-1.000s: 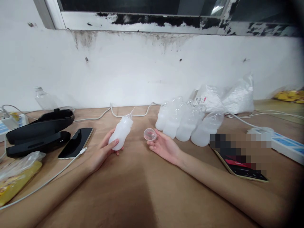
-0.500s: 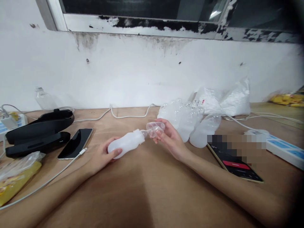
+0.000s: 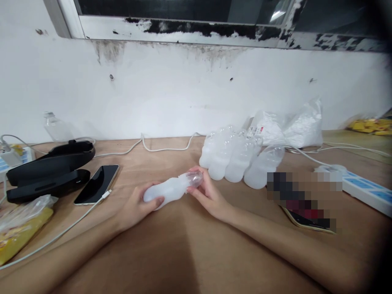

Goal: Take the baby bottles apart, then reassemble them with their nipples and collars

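Observation:
My left hand [image 3: 139, 206] grips the base of a milky white plastic bottle [image 3: 169, 190] that lies nearly flat above the wooden table [image 3: 183, 253], its tip pointing right. My right hand [image 3: 208, 196] pinches a small clear cap [image 3: 196, 179] that sits over the bottle's nozzle end. Just behind my right hand lies a row of several similar white bottles [image 3: 235, 163] on their sides.
A black phone [image 3: 97, 184] on a white cable and a black case [image 3: 49, 169] lie at the left, with a yellow packet [image 3: 18, 230] near the left edge. Clear plastic bags [image 3: 290, 124] lean against the wall. Another phone [image 3: 306, 220] and a power strip [image 3: 364, 190] sit at the right.
The bottle went from upright to lying sideways in my left hand. My right hand brought the clear cap from beside the bottle onto its nozzle, and both hands came lower toward the table.

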`<state>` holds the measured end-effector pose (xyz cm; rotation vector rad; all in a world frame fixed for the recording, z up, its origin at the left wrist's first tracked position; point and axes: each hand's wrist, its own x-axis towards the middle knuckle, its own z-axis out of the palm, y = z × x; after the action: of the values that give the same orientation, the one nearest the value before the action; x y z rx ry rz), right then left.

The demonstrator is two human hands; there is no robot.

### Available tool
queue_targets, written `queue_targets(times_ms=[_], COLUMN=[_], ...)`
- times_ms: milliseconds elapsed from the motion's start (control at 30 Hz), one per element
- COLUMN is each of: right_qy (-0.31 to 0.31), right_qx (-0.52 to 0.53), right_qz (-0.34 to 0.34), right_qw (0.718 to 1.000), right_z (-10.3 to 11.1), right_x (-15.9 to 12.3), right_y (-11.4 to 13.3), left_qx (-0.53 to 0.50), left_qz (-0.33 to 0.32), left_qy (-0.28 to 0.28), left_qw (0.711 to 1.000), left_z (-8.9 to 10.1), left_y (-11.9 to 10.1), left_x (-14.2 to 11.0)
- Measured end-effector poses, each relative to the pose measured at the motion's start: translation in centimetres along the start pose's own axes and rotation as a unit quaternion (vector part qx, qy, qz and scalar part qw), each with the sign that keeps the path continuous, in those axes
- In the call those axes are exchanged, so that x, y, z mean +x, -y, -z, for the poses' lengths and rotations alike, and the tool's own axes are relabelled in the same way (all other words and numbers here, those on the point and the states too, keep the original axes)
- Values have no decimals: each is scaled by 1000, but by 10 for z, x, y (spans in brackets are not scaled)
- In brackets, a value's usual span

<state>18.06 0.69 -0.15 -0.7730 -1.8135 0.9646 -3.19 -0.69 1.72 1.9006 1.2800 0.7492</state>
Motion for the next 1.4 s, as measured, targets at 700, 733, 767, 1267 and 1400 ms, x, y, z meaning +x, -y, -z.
queue_targets(times_ms=[700,733,767,1267,1400], right_qy=[58,132,199,279,281], right_qx=[-336,-351,-363,-375,-372], right_qz=[224,226,218,163,164], right_qw=[913,899,884,869,869], right_z=[-5,-7,-9,-12,-12], right_x=[-13,-16,-17,-16,-15], right_y=[18,16,14,11,12], left_qx=[52,47,41,-15,2], left_qz=[-126,-129,-132,-171,-176], left_qy=[-70,-65,-57,-38,-35], left_qw=[988,988,989,984,984], left_z=[-39,-43,-47,-76,-76], left_y=[16,15,13,5,0], left_x=[84,94,102,133,130])
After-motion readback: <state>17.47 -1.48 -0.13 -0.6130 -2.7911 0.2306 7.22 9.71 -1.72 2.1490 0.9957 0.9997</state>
